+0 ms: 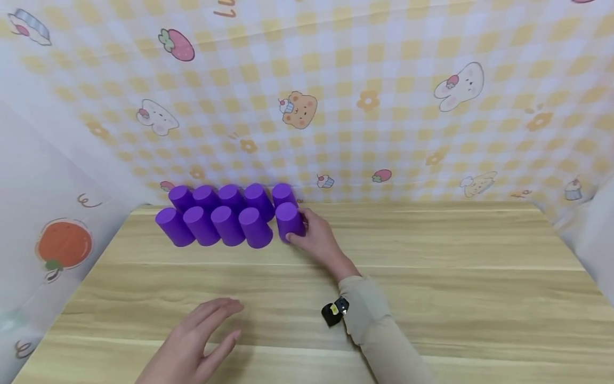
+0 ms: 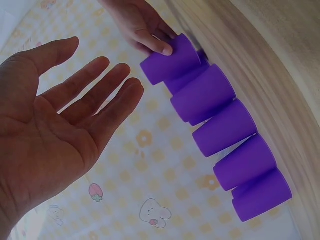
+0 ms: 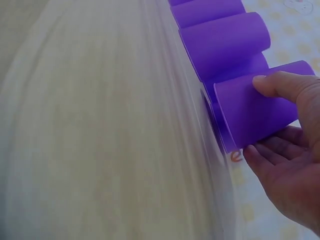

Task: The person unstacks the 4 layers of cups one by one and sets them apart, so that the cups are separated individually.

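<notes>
Two rows of purple cups stand upside down at the back left of the table. My right hand (image 1: 316, 234) grips the front row's rightmost cup (image 1: 290, 221), thumb on its near side and fingers round the far side. In the right wrist view this cup (image 3: 260, 107) tilts slightly off the table edge line, its rim low by the wood. Directly behind it is another purple cup (image 1: 284, 194). A narrow gap parts it from the neighbouring front cup (image 1: 256, 228). My left hand (image 1: 192, 341) hovers over the near table, fingers loosely spread, holding nothing.
A wooden table (image 1: 455, 298) spans the view. Behind it hangs a yellow checked cloth (image 1: 408, 133) with cartoon prints, close to the back row of cups. A pale wall covering (image 1: 43, 176) stands at the left. A small black device (image 1: 334, 312) sits on the right sleeve.
</notes>
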`<state>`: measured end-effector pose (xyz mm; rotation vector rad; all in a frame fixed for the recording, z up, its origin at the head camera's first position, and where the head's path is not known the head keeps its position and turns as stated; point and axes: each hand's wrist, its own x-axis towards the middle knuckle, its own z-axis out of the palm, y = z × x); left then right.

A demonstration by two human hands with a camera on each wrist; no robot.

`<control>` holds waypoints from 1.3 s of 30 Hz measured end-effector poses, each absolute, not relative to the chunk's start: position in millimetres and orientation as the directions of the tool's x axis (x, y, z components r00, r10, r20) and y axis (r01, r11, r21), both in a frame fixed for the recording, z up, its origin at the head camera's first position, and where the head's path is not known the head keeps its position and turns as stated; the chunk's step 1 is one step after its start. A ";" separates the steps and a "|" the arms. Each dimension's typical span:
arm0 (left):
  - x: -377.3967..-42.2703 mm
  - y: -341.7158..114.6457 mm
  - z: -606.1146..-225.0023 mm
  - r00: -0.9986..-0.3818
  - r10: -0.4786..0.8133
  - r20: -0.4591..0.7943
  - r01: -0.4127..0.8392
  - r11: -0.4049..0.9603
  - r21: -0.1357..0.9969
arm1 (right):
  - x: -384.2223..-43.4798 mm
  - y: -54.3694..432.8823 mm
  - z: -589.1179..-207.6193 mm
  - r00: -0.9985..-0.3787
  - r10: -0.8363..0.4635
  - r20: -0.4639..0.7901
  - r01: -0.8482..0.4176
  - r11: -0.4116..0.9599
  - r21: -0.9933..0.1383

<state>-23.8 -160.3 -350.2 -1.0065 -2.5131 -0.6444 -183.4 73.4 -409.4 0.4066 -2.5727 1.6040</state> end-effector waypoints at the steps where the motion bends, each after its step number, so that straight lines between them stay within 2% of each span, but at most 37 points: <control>1: -23.1 -160.1 -350.4 -0.685 0.549 0.480 0.712 0.644 0.279 | -183.4 72.6 -409.3 -0.963 -0.181 0.198 -0.258 0.419 -0.870; 8: -19.1 -157.7 -352.2 -0.693 0.539 0.480 0.703 0.654 0.279 | -184.5 68.1 -409.4 -0.973 -0.193 0.123 -0.199 0.446 -0.873; 13: -17.4 -157.2 -354.1 -0.681 0.542 0.492 0.713 0.642 0.280 | -183.4 69.7 -413.1 -0.974 -0.199 0.109 -0.191 0.462 -0.866; 23: -10.8 -160.0 -356.0 -0.707 0.512 0.487 0.681 0.679 0.274 | -182.9 75.5 -410.5 -0.978 -0.188 0.090 -0.175 0.509 -0.843; 31: -13.0 -159.6 -354.8 -0.706 0.527 0.472 0.688 0.668 0.283 | -170.9 94.4 -398.3 -0.982 -0.189 0.015 -0.119 0.556 -0.823; 39: -19.2 -146.5 -352.7 -0.723 0.572 0.388 0.685 0.666 0.295 | -154.0 126.9 -381.9 -0.978 -0.204 -0.047 -0.093 0.624 -0.776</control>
